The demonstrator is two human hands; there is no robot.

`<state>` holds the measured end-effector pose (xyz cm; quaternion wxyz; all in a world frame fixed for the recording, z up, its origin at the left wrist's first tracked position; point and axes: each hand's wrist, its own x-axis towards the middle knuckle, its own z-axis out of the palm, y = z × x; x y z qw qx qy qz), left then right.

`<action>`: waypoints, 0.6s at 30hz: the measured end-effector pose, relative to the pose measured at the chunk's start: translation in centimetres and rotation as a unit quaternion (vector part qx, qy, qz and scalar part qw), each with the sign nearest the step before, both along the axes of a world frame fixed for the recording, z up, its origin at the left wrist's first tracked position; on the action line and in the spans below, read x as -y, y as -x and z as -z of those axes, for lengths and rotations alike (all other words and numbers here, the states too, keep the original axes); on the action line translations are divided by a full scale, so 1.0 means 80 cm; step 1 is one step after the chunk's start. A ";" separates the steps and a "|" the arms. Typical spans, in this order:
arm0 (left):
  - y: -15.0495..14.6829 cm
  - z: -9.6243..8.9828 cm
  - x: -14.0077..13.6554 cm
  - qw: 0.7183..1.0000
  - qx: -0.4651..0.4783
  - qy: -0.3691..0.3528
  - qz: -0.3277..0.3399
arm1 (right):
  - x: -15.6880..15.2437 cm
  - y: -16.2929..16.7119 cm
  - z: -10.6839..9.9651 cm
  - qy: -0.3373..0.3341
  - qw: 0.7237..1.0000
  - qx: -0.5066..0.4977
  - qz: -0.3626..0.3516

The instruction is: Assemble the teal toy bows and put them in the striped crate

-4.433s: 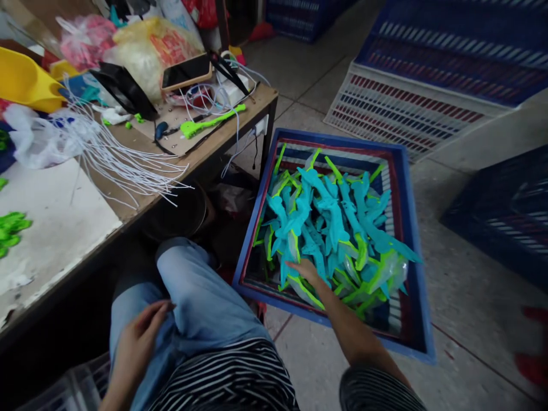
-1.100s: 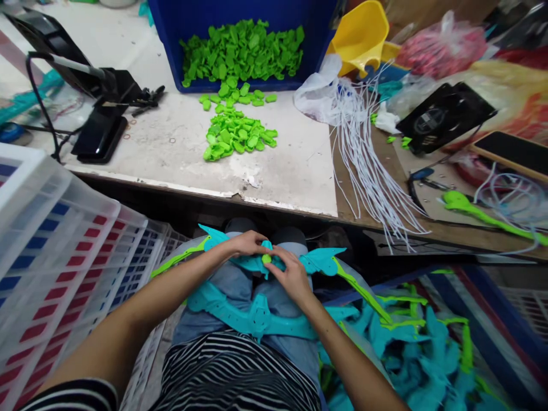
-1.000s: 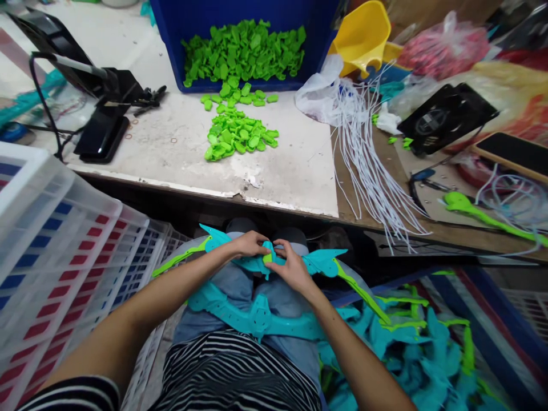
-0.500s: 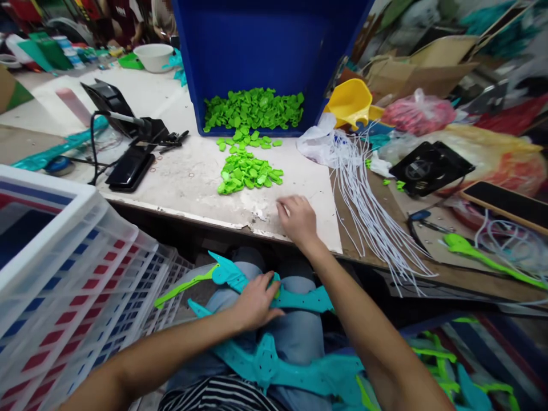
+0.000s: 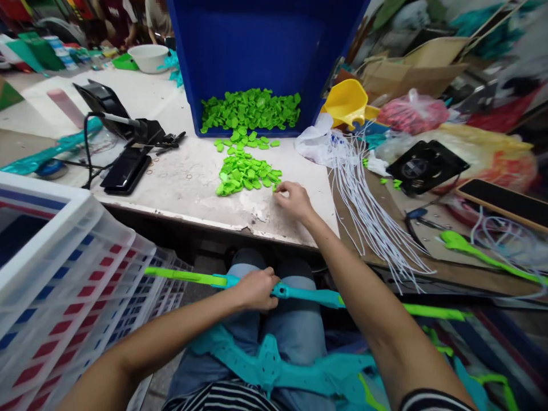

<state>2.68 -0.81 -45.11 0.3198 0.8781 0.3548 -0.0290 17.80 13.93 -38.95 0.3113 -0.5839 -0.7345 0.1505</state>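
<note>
My left hand (image 5: 257, 290) is closed around the middle of a long teal bow-shaped plastic part (image 5: 310, 295), turned edge-on above my knees, with thin green arms at both ends. My right hand (image 5: 295, 201) pinches a small green plastic piece (image 5: 275, 187) at the right edge of a loose pile of green pieces (image 5: 246, 172) on the table. A second teal bow-shaped part (image 5: 295, 374) lies across my lap, partly covered by my right arm.
A tipped blue bin (image 5: 261, 51) holds more green pieces. White cords (image 5: 363, 200) hang over the table edge at right, near a black fan (image 5: 426, 165) and a phone (image 5: 505, 200). At left stands a white plastic basket (image 5: 98, 245). People sit far back left.
My right hand has moved slightly up and left to the pile and pinched a green piece. My left hand has closed around the teal part and turned it edge-on.
</note>
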 end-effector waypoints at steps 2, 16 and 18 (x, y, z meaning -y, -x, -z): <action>-0.003 -0.004 -0.014 0.998 -0.006 0.067 0.018 | 0.026 -0.020 0.004 0.091 0.990 -0.108 0.009; -0.025 0.054 -0.053 0.959 0.055 0.279 0.002 | 0.104 -0.013 -0.025 0.123 0.902 0.395 0.126; -0.024 0.054 -0.052 0.957 0.057 0.284 -0.006 | 0.100 -0.007 -0.023 0.149 0.905 0.378 0.123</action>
